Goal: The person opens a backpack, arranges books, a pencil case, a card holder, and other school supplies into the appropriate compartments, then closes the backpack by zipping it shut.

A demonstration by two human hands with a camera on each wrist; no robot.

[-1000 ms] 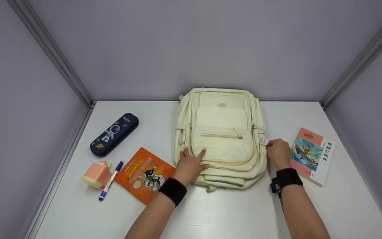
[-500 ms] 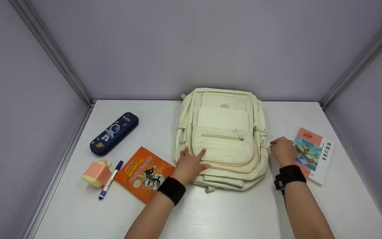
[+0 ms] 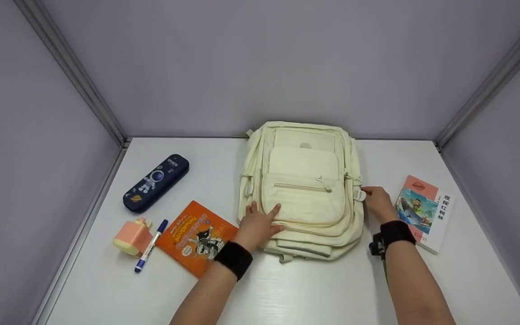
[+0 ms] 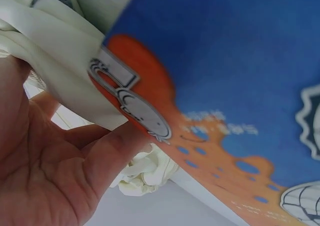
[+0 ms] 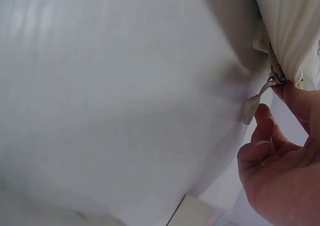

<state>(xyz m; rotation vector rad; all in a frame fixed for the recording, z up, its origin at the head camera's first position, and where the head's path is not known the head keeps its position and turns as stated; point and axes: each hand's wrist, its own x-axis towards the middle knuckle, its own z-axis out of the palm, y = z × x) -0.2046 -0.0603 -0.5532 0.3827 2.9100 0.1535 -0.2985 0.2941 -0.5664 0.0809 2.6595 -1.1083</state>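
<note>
A cream backpack (image 3: 305, 205) lies front side up on the white table. My left hand (image 3: 256, 229) rests with spread fingers on its lower left edge. In the left wrist view, pale fabric (image 4: 75, 85) passes by the left hand's fingers. At the bag's right side, near a white buckle (image 3: 359, 195), is my right hand (image 3: 378, 203). The right wrist view shows its thumb and a partly hidden finger pinching a zipper slider (image 5: 276, 75), from which a pull tab (image 5: 251, 108) hangs. The other fingers are curled.
An orange comic book (image 3: 197, 239) lies partly under the left forearm. Left of it are a blue-capped marker (image 3: 150, 246), a pink and yellow box-shaped object (image 3: 133, 237) and a navy astronaut pencil case (image 3: 156, 183). Another book (image 3: 424, 214) lies at right. Walls enclose the table.
My right hand moved slightly away to the right, then back against the backpack's side. The backpack shifted slightly right early on. My left hand stays almost where it was.
</note>
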